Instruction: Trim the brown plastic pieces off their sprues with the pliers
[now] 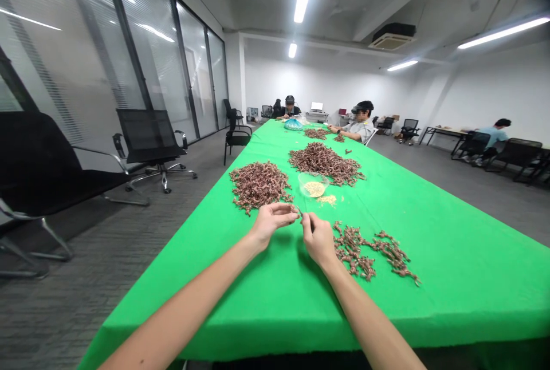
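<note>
My left hand (273, 222) is raised over the green cloth, fingers pinched around a small brown knobbly piece, mostly hidden by the fingertips. Close beside it, my right hand (318, 237) is closed on a thin dark tool (299, 210), whose tip points at that piece; its exact kind is too small to make out. Just beyond the hands stands a clear plastic bowl (303, 181) holding pale yellow bits. More pale bits (328, 200) lie on the cloth next to it. A heap of similar brown pieces (261, 184) is left of the bowl, and a looser scatter (354, 247) lies right of my right hand.
A larger brown heap (324, 161) lies behind the bowl on the green-covered table (429, 278). Farther along are another heap (317, 133) and a blue plastic bag (293, 124). Two people sit at the far end. Black chairs (148, 135) stand along the left side.
</note>
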`<state>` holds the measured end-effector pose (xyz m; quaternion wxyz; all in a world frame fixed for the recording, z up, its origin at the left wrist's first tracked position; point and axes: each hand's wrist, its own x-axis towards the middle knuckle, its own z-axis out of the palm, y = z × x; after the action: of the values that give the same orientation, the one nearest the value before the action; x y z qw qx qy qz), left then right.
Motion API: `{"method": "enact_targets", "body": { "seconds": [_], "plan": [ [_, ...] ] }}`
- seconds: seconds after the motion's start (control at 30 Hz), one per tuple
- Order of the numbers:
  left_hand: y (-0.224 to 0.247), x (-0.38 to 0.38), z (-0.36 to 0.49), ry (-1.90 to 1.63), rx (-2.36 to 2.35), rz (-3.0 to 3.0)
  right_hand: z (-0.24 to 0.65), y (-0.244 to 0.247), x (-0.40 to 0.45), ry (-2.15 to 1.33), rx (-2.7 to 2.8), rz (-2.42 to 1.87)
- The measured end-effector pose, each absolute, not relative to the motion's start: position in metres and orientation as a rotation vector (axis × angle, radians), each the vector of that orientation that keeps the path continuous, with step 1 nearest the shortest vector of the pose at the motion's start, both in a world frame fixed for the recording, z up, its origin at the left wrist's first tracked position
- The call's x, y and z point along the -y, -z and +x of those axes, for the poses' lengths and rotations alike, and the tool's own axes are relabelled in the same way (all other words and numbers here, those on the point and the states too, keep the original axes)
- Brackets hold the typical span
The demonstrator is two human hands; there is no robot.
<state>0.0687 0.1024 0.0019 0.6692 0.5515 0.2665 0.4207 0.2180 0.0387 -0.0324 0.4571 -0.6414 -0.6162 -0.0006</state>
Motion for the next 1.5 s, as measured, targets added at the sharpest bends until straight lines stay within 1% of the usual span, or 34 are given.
{"method": "enact_targets", "body": {
  "seconds": [0.23, 0.93, 1.5],
  "plan": [
    [-0.0002, -0.1044, 0.0713, -0.997, -0.607, 1.243, 0.2178, 0.0344, -0.0390, 0.074, 1.548, -1.658],
    [-0.0034, -0.0994, 0.0695, -0.933, -0.667, 1.291, 0.2148, 0.0331, -0.0361, 0.251, 1.572, -1.802],
    [-0.0015, -0.1016, 0.0686, -0.935, -0.673, 1.307, 0.2147, 0.0336, -0.0360, 0.198, 1.576, -1.718]
  ]
}}
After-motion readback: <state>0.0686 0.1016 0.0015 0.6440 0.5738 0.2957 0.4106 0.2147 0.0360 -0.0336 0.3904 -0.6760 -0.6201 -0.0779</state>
